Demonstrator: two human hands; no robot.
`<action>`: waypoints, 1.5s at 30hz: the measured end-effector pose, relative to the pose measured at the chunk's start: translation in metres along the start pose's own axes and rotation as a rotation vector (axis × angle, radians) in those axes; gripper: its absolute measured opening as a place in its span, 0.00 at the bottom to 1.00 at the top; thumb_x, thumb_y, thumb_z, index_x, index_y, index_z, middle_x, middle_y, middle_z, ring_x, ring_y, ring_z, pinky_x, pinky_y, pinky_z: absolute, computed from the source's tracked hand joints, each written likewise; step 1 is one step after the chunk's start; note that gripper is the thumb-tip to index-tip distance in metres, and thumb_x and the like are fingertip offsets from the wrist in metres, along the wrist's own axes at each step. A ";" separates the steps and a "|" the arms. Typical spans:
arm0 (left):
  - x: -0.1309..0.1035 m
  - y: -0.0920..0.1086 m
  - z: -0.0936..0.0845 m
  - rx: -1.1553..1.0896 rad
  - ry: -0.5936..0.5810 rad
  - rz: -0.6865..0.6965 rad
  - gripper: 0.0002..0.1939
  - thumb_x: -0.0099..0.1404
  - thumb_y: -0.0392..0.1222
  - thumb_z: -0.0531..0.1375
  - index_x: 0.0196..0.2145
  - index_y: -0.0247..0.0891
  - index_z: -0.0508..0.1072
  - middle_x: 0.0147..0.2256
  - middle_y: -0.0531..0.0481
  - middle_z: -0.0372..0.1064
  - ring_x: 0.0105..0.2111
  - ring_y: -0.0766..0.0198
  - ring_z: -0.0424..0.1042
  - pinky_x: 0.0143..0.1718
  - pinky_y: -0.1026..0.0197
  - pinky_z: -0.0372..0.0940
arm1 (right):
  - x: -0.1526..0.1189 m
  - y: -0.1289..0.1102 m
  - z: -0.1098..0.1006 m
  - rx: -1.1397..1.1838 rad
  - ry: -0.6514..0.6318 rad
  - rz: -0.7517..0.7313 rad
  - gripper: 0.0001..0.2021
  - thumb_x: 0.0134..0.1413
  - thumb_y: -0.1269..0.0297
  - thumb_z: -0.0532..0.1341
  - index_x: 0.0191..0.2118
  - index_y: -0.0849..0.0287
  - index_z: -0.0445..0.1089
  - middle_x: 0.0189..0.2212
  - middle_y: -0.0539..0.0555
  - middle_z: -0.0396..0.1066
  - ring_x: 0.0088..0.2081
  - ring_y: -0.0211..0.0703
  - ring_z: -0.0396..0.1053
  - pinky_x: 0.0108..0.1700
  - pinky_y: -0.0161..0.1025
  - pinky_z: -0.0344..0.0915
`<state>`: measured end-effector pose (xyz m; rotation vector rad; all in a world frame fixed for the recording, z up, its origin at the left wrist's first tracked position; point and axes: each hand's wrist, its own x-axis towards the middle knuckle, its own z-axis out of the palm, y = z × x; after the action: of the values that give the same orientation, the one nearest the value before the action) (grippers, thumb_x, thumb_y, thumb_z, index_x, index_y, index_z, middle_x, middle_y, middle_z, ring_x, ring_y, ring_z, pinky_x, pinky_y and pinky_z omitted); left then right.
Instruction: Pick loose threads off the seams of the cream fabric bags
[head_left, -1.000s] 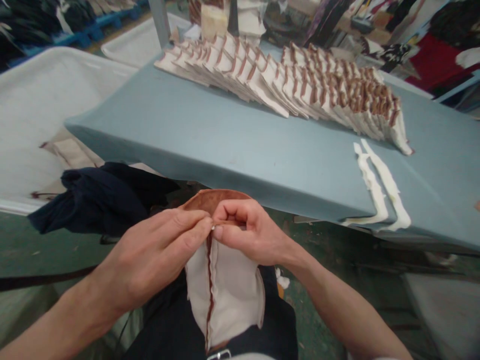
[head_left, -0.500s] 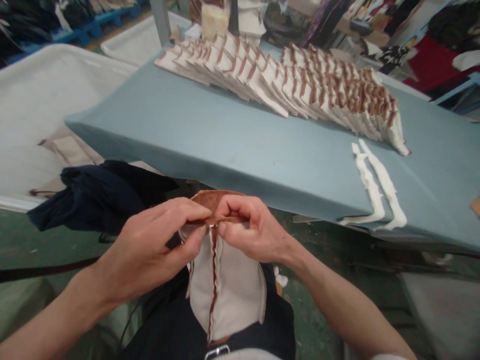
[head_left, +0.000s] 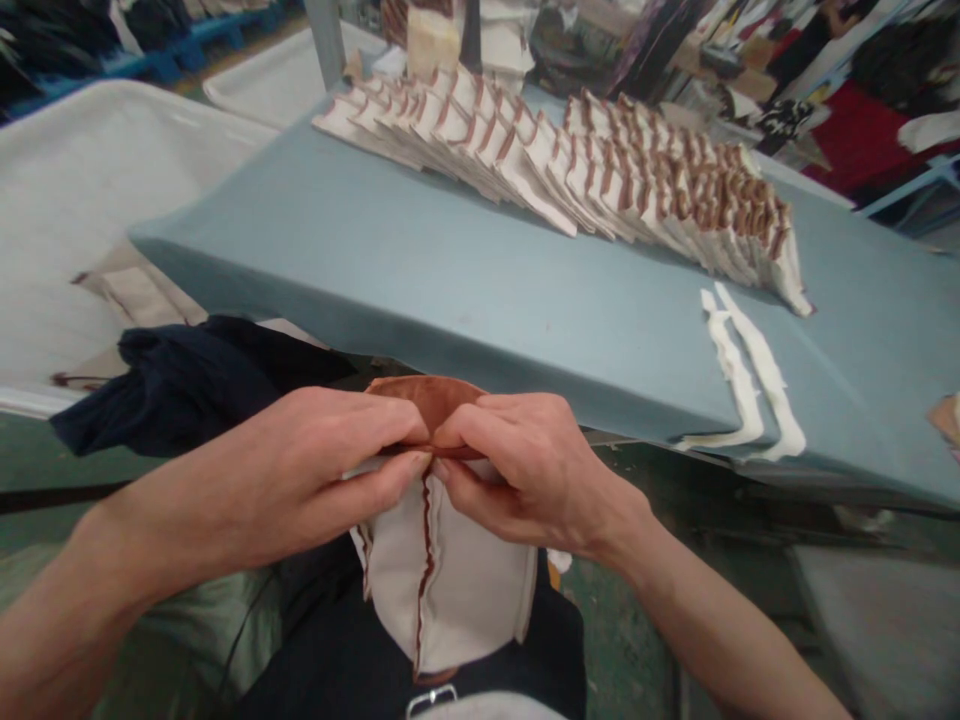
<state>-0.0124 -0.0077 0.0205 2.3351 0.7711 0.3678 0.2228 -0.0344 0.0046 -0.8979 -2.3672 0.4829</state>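
A cream fabric piece [head_left: 480, 560] with a brown seam down its middle and a brown band at its top hangs over my lap. My left hand [head_left: 352, 450] pinches the brown band from the left, thumb below and fingers above. From the right, my right hand [head_left: 510, 460] pinches the same band, its fingertips touching or nearly touching the left ones just above the seam. The brown inner side of the piece shows behind the fingers.
Beyond my hands stands a blue-grey table [head_left: 480, 290] bearing rows of overlapping cream and brown pieces [head_left: 600, 175] and two white strips [head_left: 757, 370]. At the left are a white bin [head_left: 135, 130] and dark blue cloth [head_left: 180, 375].
My left hand has turned flatter and closed in on the seam top. My right hand is still pinching the band, with its wrist slightly raised. The brown inner side shows more.
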 end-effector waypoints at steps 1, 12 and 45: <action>0.001 0.000 0.002 0.021 0.008 0.008 0.14 0.74 0.38 0.55 0.28 0.40 0.66 0.25 0.58 0.65 0.24 0.67 0.63 0.27 0.61 0.53 | 0.000 -0.003 -0.004 -0.026 -0.037 0.011 0.07 0.65 0.69 0.57 0.35 0.59 0.70 0.25 0.50 0.73 0.27 0.38 0.67 0.32 0.38 0.56; -0.003 0.006 0.024 -0.509 0.143 -0.041 0.15 0.71 0.35 0.58 0.26 0.40 0.63 0.21 0.61 0.55 0.19 0.71 0.54 0.21 0.65 0.50 | 0.008 0.009 0.008 1.042 -0.123 0.284 0.21 0.63 0.50 0.71 0.27 0.58 0.66 0.22 0.43 0.59 0.23 0.30 0.52 0.26 0.33 0.51; -0.014 0.032 0.041 -0.339 0.420 -0.101 0.18 0.66 0.34 0.56 0.21 0.40 0.54 0.17 0.61 0.49 0.16 0.73 0.52 0.18 0.67 0.47 | -0.004 0.048 0.001 0.678 -0.132 0.326 0.20 0.71 0.51 0.55 0.32 0.59 0.70 0.27 0.48 0.68 0.29 0.36 0.62 0.34 0.35 0.58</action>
<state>0.0087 -0.0562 0.0099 1.9139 0.9348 0.8892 0.2478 -0.0031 -0.0222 -0.9295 -1.9369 1.4049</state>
